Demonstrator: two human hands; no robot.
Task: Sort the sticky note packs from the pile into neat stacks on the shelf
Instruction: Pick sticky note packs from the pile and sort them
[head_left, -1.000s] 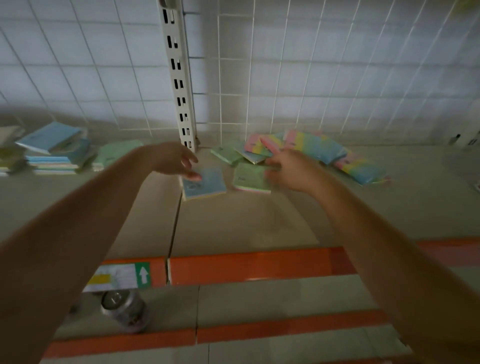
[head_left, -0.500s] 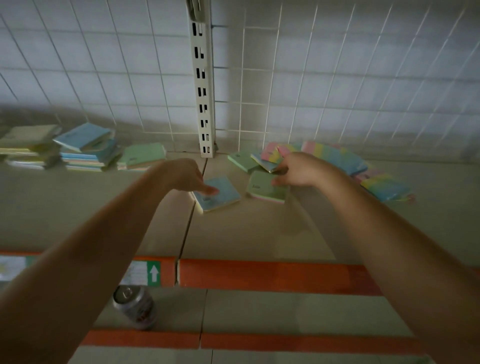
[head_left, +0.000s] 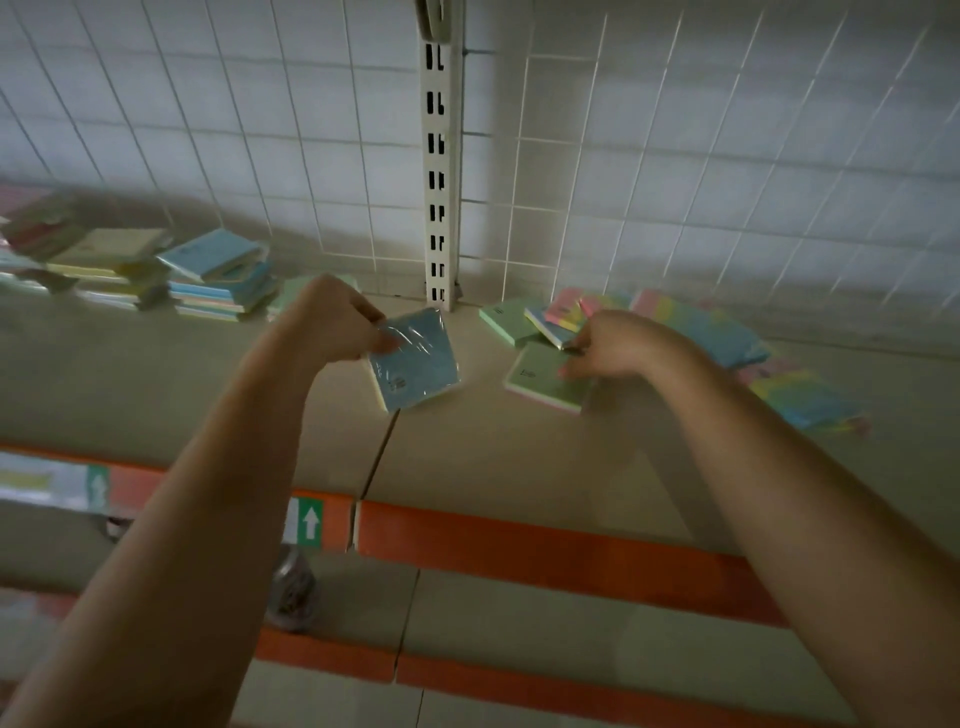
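My left hand pinches a blue sticky note pack by its far left corner, tilted above the shelf. My right hand pinches the right edge of a green pack lying near the pile. Sorted stacks stand far left.

Bare shelf lies between the left stacks and the right pile; a slotted post stands behind.
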